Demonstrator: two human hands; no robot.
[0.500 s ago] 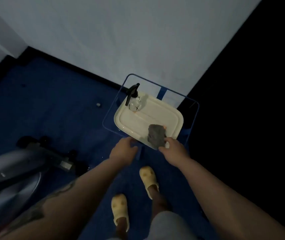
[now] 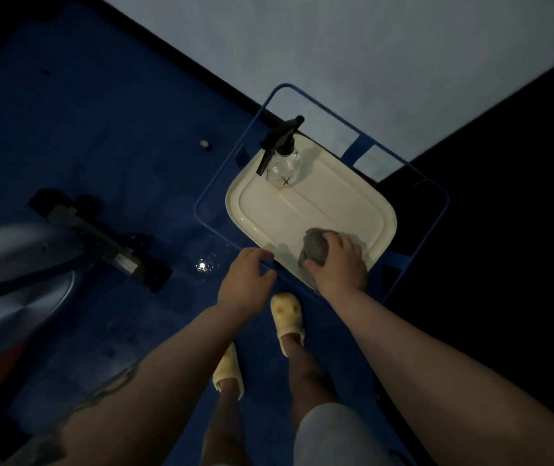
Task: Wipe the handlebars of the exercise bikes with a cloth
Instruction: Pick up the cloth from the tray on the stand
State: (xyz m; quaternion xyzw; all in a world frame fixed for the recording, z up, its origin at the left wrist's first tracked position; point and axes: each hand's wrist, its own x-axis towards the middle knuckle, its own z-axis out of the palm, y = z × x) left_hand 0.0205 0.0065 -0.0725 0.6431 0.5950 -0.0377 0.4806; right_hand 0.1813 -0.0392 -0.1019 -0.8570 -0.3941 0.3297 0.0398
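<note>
Grey cloth (image 2: 314,248), cream tray (image 2: 306,210), blue floor (image 2: 100,129), yellow slippers (image 2: 287,312).

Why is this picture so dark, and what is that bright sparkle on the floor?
Head view: the room is dimly lit, so the right side is nearly black; the cream tray and wall are brightest. The sparkle is glare on the blue floor. The wide lens bends the straight wall edges. The right hand holding the grey cloth looks soft-edged.

Premises present as a dim indoor exercise room. Blue carpeted floor (image 2: 94,136) meets a plain white wall (image 2: 386,55) with black skirting. The base and flywheel housing of an exercise bike (image 2: 16,264) stand at left. A cleaning spray bottle (image 2: 282,163) sits on a cream tray (image 2: 363,203).
</note>
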